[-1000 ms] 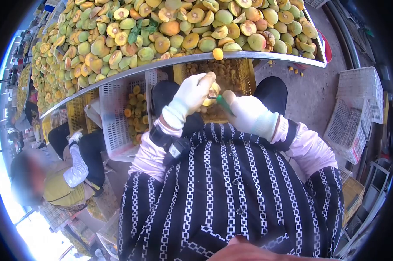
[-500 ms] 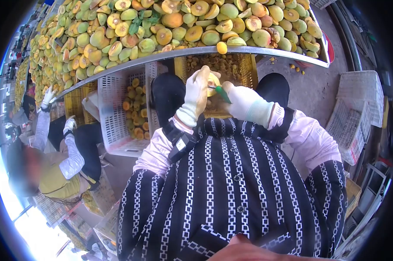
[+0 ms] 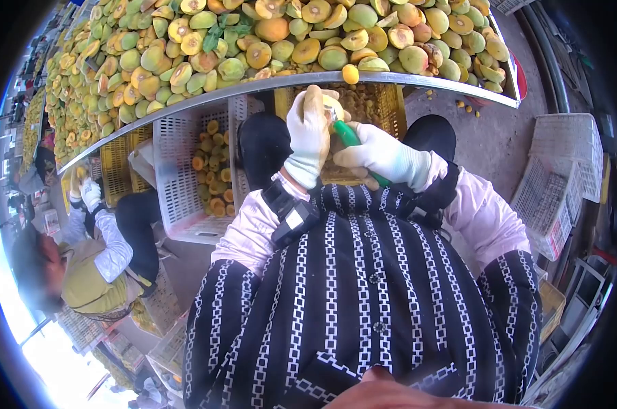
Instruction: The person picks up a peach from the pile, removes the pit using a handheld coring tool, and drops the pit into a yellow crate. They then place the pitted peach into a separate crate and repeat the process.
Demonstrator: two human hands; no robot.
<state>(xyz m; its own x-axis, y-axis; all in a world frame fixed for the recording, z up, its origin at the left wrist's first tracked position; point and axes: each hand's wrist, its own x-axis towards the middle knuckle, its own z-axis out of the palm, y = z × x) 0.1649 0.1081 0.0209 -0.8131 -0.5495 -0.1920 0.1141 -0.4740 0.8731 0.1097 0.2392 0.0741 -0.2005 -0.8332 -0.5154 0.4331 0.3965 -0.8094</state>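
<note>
My left hand (image 3: 309,136), in a white glove, is closed on a cut peach half (image 3: 333,105) above a yellow crate (image 3: 395,112). In my right hand (image 3: 382,156), also gloved, is a green-handled tool (image 3: 346,134), its metal end against the peach's cut face. The exact shape of that end is hard to make out. Small brown pits and scraps (image 3: 366,102) lie in the yellow crate below my hands. Just beyond them, a lone small yellow fruit (image 3: 350,74) rests on the metal rim of the table (image 3: 267,84).
Halved peaches (image 3: 254,51) are heaped across the table. To my left a white crate (image 3: 179,174) holds more peach halves (image 3: 215,170). A co-worker (image 3: 93,273) sits further left, hands together. Stacked white crates (image 3: 554,194) stand at right; small fruits (image 3: 468,108) lie on the floor.
Both hands have shifted; the left is slightly higher and the tool's green handle shows more, tilted down to the right. The co-worker's hands have come together around a fruit.
</note>
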